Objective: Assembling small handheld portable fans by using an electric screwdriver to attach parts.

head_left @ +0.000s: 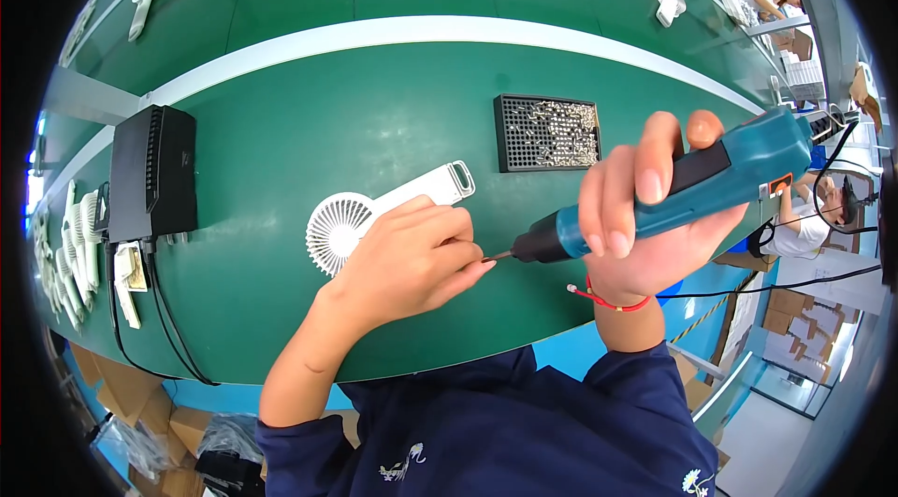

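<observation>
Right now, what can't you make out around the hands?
In the head view:
Whatever the left hand may pinch at the bit: its fingers hide it.
Part of the white fan: under that hand.
Part of the electric screwdriver: wrapped by the right hand.
Shapes of metal pieces in the black tray: too small.

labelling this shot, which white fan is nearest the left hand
The fan partly hidden by the left hand; others lie beyond the white strip or in the far-left cluster.
</observation>
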A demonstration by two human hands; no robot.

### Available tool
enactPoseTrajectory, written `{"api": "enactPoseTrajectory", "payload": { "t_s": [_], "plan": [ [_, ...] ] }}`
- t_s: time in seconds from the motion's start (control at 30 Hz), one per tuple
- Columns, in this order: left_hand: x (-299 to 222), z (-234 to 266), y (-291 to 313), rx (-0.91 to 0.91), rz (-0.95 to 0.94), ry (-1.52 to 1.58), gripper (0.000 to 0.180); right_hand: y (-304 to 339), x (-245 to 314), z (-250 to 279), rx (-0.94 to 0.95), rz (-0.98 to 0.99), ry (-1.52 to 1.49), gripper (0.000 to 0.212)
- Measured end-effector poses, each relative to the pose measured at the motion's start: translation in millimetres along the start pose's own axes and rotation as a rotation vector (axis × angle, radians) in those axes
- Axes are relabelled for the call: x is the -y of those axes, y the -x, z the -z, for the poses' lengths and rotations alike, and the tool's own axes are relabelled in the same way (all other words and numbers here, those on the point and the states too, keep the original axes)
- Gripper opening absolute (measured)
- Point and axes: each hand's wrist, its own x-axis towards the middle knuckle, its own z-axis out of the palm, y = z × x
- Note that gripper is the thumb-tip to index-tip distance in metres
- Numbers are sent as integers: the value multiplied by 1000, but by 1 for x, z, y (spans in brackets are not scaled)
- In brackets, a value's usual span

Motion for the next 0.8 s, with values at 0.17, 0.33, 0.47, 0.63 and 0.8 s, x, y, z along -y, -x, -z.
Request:
{"api": "enactPoseTrajectory", "payload": {
  "t_s": [0.17,0.33,0.47,0.63,0.8],
  "plan": [
    [-2,2,-1,2,14,3,16,3,-3,4,12,27,29,62],
    [-1,2,0,-41,8,-11,18,2,1,1,-22,118,22,59],
    [-3,4,0,7,45,-19,18,5,-3,1,8,57,27,60],
    [-1,2,3,16,43,3,17,-1,-4,0,83,43,54,54],
    [-3,3,2,53,75,-5,12,-3,-9,-6,274,-36,32,51]
  ]
}}
